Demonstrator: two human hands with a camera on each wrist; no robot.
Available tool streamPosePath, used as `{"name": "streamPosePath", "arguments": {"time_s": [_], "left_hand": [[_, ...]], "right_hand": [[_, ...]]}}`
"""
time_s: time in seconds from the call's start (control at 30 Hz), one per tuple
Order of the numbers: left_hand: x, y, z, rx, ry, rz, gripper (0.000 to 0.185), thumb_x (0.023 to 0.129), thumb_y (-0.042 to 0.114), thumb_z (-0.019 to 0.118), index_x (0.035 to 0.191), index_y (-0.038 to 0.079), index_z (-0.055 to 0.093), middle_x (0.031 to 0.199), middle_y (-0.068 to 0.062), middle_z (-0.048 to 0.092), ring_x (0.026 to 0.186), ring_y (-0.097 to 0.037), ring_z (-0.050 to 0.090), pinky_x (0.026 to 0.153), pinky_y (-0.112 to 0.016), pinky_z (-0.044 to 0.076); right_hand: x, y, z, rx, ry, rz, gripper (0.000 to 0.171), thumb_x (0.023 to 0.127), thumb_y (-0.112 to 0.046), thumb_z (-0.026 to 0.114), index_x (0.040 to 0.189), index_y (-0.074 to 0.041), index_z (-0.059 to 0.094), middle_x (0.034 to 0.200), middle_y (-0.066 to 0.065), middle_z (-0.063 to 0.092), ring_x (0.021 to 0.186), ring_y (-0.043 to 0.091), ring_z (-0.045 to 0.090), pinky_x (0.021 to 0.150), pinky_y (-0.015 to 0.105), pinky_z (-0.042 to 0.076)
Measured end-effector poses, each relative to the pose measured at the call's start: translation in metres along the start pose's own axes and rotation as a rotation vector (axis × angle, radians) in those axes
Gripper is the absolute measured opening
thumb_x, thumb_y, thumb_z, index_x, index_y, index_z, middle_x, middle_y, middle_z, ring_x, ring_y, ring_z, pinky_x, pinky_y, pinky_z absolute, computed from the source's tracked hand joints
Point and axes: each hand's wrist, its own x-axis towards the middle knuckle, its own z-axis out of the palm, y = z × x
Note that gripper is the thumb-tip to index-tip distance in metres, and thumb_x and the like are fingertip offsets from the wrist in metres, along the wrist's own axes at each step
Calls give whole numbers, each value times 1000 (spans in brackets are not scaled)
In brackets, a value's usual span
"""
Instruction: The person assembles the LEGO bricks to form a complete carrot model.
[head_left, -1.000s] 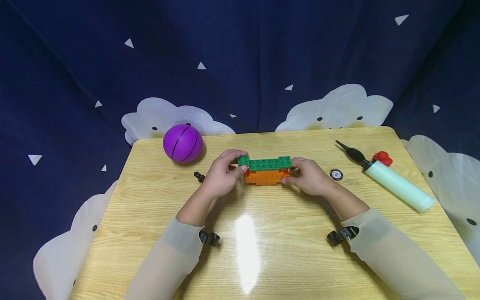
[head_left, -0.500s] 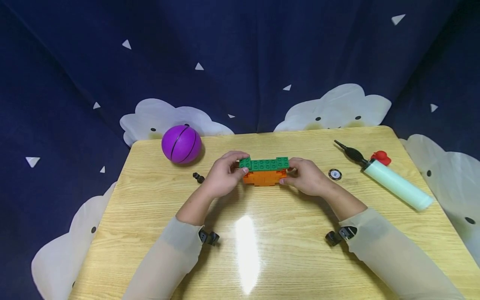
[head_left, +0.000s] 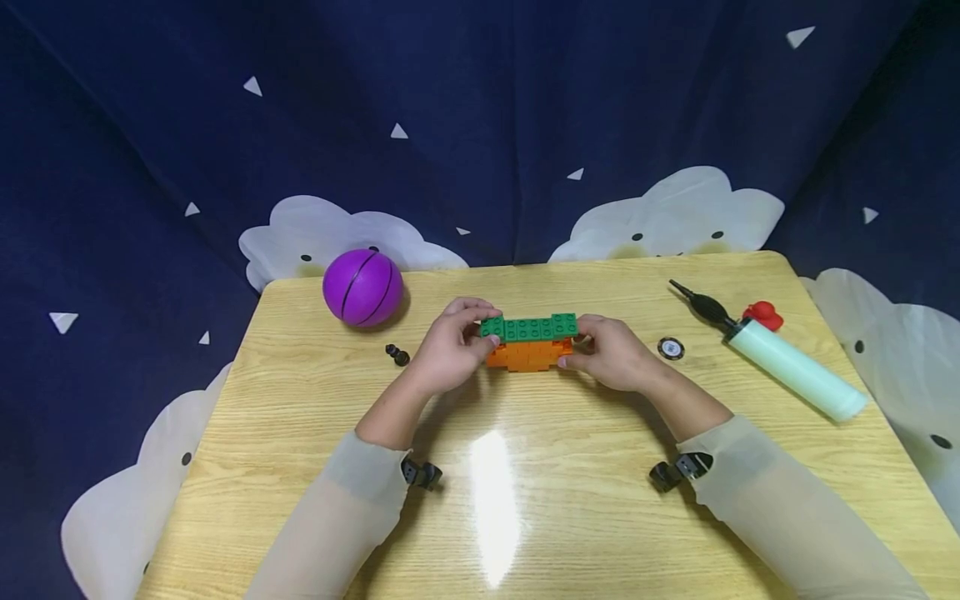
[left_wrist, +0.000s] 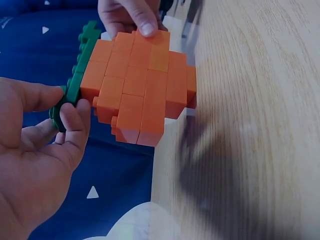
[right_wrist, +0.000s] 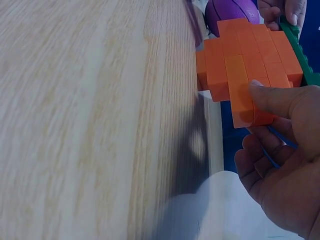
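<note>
left hand (head_left: 450,354) pinched on left end of brick block (head_left: 529,342), thumb and fingers curled round green top layer (left_wrist: 75,85). right hand (head_left: 611,354) pinched on right end, thumb against orange bricks (right_wrist: 245,60). block held at table (head_left: 525,517) centre, lifted or resting: cannot tell. purple ball (head_left: 363,287) far left; pump (head_left: 780,358) far right; small disc (head_left: 670,348) just beside right hand.

A play corner: starry cloud-print curtain (head_left: 480,125) behind toy-strewn table (head_left: 525,500).
</note>
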Motion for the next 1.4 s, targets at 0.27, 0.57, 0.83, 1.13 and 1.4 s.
{"name": "streamPosePath", "arguments": {"time_s": [0.27,0.57,0.83,1.13,1.4], "left_hand": [[2,0,3,-39,13,-11,34,95,9,69,128,4,69,134,-5,48,86,-19,50,74,-29,45],[4,-2,5,-82,21,-7,34,92,5,69,126,4,69,132,-7,42,79,-19,44,69,-27,40],[2,-6,6,-68,26,1,40,94,10,71,134,4,67,135,-6,45,87,-21,49,76,-29,45],[-3,-17,8,-68,23,2,71,90,9,79,154,20,49,141,-11,46,105,-31,53,75,-31,46],[-8,-33,10,-2,9,-93,68,90,14,81,151,11,50,137,-7,50,116,-27,57,90,-40,52]], "right_hand": [[0,0,0,-3,4,7,49,90,-21,83,83,1,41,88,13,49,64,17,41,72,40,43],[0,-1,0,-2,4,11,53,90,-20,84,82,-1,35,82,9,38,65,18,40,71,40,41],[0,1,1,16,2,1,47,90,-21,83,85,2,42,89,15,49,77,22,57,74,39,48],[-2,3,0,25,-2,2,47,91,-22,82,85,3,42,90,13,51,74,23,53,70,39,44],[-1,4,2,41,3,-5,40,91,-20,82,86,0,48,96,12,58,73,23,54,70,38,46]]}}
